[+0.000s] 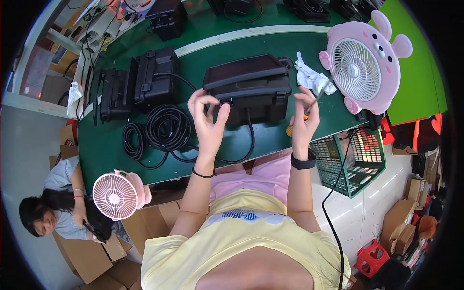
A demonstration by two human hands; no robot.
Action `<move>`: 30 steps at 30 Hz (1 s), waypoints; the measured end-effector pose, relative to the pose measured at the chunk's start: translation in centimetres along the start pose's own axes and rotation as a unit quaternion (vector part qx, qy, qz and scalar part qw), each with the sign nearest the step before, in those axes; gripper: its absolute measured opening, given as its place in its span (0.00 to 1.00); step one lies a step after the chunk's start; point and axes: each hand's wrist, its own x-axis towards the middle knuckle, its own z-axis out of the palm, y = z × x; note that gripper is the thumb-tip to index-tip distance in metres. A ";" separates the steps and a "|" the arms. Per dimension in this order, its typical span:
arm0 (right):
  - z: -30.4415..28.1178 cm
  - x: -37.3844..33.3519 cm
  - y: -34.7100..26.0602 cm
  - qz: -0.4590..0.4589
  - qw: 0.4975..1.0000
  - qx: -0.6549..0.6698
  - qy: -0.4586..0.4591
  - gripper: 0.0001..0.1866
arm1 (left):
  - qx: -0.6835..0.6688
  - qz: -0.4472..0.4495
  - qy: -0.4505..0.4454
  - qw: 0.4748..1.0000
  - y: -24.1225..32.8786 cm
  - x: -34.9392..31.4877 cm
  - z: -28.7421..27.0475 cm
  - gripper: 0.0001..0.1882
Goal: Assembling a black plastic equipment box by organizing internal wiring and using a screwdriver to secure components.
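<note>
A black plastic case (261, 99) stands on the green table in front of me, a dark flat panel (245, 71) tilted on its top. At the case's near left corner, my left hand (207, 123) is closed with bent fingers and thumb about a latch (225, 102). To the right of the case, my right hand (304, 128) holds a screwdriver (306, 115) with a yellow-orange handle. Its metal shaft slants up and away to the right. A black cable (251, 137) runs out from the case's near side.
Coiled black corrugated cables (168, 126) and more black cases (157, 77) are on the left. Crumpled white tissue (311, 77) and a pink animal-shaped fan (355, 67) lie right. A small pink fan (115, 195) hangs near the left edge. Another person (67, 203) is beyond.
</note>
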 end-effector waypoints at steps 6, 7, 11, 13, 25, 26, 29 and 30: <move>0.2 -0.8 -0.5 0.020 0.994 -0.089 -0.059 0.10 | -0.089 -0.046 0.023 0.995 -0.2 0.6 0.7 0.39; 0.1 -0.6 -0.4 0.022 0.993 -0.095 -0.069 0.10 | -0.076 -0.046 0.019 0.996 -0.3 0.9 0.7 0.44; 0.3 -0.7 0.0 0.010 0.991 -0.059 -0.122 0.13 | -0.121 -0.096 -0.028 0.988 -0.8 1.9 0.7 0.53; 0.9 -0.3 -0.9 0.023 0.994 -0.022 -0.106 0.14 | -0.127 -0.096 -0.032 0.987 -0.8 2.1 0.9 0.53; 1.3 3.1 -0.2 -0.014 0.995 -0.044 -0.091 0.11 | -0.061 -0.036 -0.042 0.997 -2.1 2.3 1.0 0.52; 1.3 3.2 -0.1 -0.014 0.994 -0.041 -0.096 0.13 | -0.039 -0.009 -0.047 0.998 -2.4 2.3 0.9 0.52; 1.4 3.6 -0.3 0.056 0.995 -0.007 -0.084 0.19 | 0.027 0.009 -0.047 0.998 -3.0 2.2 0.5 0.50; 1.1 4.1 0.2 0.067 0.992 0.011 -0.110 0.24 | 0.027 0.007 -0.048 0.998 -3.1 2.2 0.4 0.50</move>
